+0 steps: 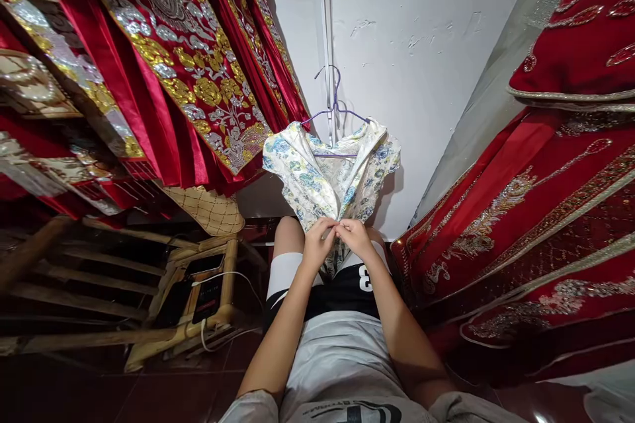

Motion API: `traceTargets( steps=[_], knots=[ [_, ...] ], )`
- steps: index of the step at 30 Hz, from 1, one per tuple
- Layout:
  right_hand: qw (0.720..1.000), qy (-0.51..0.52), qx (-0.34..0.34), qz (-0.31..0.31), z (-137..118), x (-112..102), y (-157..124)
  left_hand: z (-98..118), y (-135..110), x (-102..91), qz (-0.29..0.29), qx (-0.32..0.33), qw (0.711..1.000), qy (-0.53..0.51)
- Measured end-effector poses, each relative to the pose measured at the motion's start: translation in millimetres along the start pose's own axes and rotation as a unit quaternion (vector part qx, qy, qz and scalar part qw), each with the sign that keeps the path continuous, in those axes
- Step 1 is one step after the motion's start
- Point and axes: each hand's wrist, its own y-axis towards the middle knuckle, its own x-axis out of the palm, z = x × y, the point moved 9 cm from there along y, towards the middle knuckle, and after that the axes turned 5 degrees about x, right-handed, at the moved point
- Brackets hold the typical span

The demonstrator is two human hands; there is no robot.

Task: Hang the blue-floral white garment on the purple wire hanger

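A white shirt with blue and yellow flowers (pixel 317 188) hangs on a purple wire hanger (pixel 338 106) in front of me. Its collar lies open in a V, and the lower part falls between my thighs. My left hand (pixel 321 236) pinches the front edge of the shirt where the V closes. Right beside it, fingertips almost touching, my right hand (pixel 353 235) pinches the same spot. Any button there is hidden by my fingers.
Red embroidered garments with gold and silver sequins (pixel 198 66) hang at left. More red beaded garments (pixel 476 225) hang at right. A bamboo chair (pixel 231 271) at lower left bears phones and a white cable (pixel 233 273). A metal pole (pixel 326 13) stands before the white wall (pixel 407 26).
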Motion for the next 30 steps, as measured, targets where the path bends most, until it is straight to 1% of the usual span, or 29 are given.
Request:
traceTargets(
  steps=[2,4,6,8,11,13,14,16,18,20,22,24,25,27,29,30],
  knots=[
    [0.999,0.006,-0.008,-0.054,-1.1,0.4,-1.5,-5.2,-1.5,-3.2,0.017,-0.017,1.000,-0.018],
    [0.997,-0.012,-0.004,-0.079,0.2,-4.1,-2.5,-11.1,-3.1,-6.2,0.032,-0.040,0.998,-0.035],
    [0.997,-0.053,0.009,-0.063,3.0,-13.4,-1.9,-14.6,-4.1,-5.0,0.029,-0.054,0.997,-0.049],
    [0.995,-0.084,0.015,-0.042,3.8,-19.9,-0.7,-12.3,-3.7,0.7,0.007,-0.043,0.998,-0.053],
    [0.997,-0.079,0.008,-0.016,1.1,-23.2,2.2,1.7,1.3,11.3,-0.034,0.011,0.999,-0.031],
    [0.998,-0.064,-0.006,0.007,-2.1,-24.9,3.4,14.6,13.0,12.8,-0.044,0.051,0.998,-0.002],
    [0.998,-0.061,-0.011,0.012,-3.0,-24.9,3.2,20.6,23.7,9.7,-0.034,0.062,0.997,0.014],
    [0.998,-0.067,-0.009,0.001,-1.4,-21.2,0.6,32.4,56.9,-5.1,0.011,0.076,0.996,0.043],
    [0.997,-0.068,0.006,-0.029,4.2,-13.8,-5.2,46.9,103.4,-24.6,0.062,0.099,0.991,0.067],
    [0.997,-0.046,0.016,-0.055,9.5,-6.6,-13.1,65.0,155.8,-40.6,0.088,0.146,0.981,0.093],
    [0.997,-0.035,0.018,-0.066,13.2,-2.1,-20.2,80.0,203.4,-52.4,0.101,0.184,0.971,0.113],
    [0.995,-0.044,0.032,-0.080,17.4,0.8,-24.9,90.8,236.4,-61.4,0.115,0.208,0.964,0.120],
    [0.994,-0.050,0.042,-0.092,18.8,1.6,-26.1,95.1,246.0,-63.3,0.115,0.216,0.962,0.124],
    [0.989,-0.065,0.051,-0.122,15.8,0.6,-26.0,101.1,251.9,-62.8,0.100,0.225,0.960,0.134],
    [0.985,-0.092,0.034,-0.142,0.8,-6.5,-21.3,103.6,244.0,-58.6,0.074,0.231,0.959,0.145],
    [0.984,-0.108,0.018,-0.142,-11.8,-12.7,-16.7,103.7,237.1,-56.9,0.064,0.234,0.959,0.149]
  ],
)
